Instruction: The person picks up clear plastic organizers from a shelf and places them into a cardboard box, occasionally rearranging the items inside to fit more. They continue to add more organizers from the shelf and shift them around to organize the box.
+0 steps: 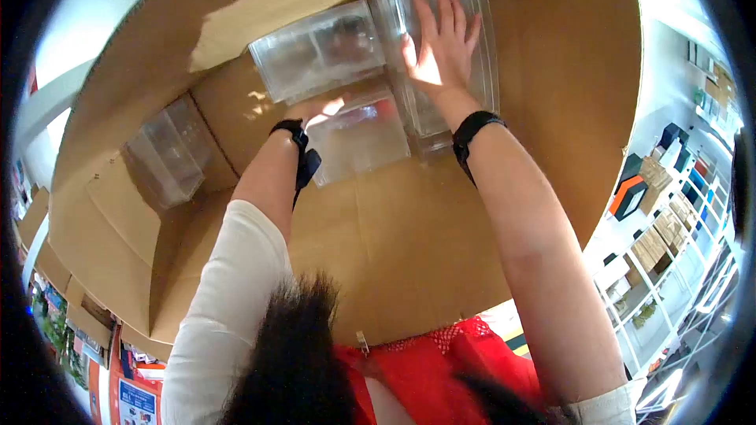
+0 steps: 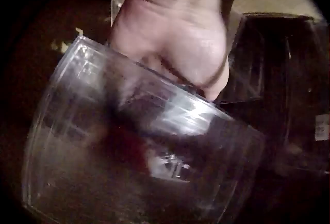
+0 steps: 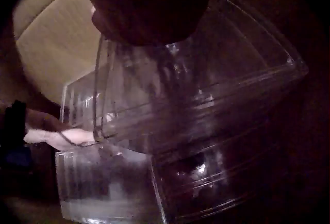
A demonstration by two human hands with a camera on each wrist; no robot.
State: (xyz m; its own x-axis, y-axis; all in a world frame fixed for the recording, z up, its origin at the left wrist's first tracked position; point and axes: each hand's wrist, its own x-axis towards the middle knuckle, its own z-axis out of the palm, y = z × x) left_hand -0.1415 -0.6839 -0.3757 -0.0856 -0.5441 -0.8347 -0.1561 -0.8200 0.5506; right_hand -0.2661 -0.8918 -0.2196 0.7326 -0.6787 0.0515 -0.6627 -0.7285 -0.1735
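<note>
In the head view, my right hand (image 1: pixel 445 55) lies with spread fingers on a long clear plastic container (image 1: pixel 484 55) in a large cardboard box. My left hand (image 1: pixel 321 110) is at the upper left edge of a smaller clear container (image 1: pixel 362 145), below another clear one (image 1: pixel 315 51). The left wrist view has the left hand (image 2: pixel 170 48) at that container's edge (image 2: pixel 103 183), its fingers mostly hidden. Clear walls (image 3: pixel 154 115) fill much of the right wrist view, where the right hand (image 3: pixel 149 7) is dark and the left hand (image 3: pixel 67 137) reaches between containers.
One more clear container (image 1: pixel 173 149) stands at the left inside the cardboard box (image 1: pixel 378 267). The box's walls surround both arms, with its near edge against red clothing. Shelves with boxes (image 1: pixel 661 244) are outside on the right.
</note>
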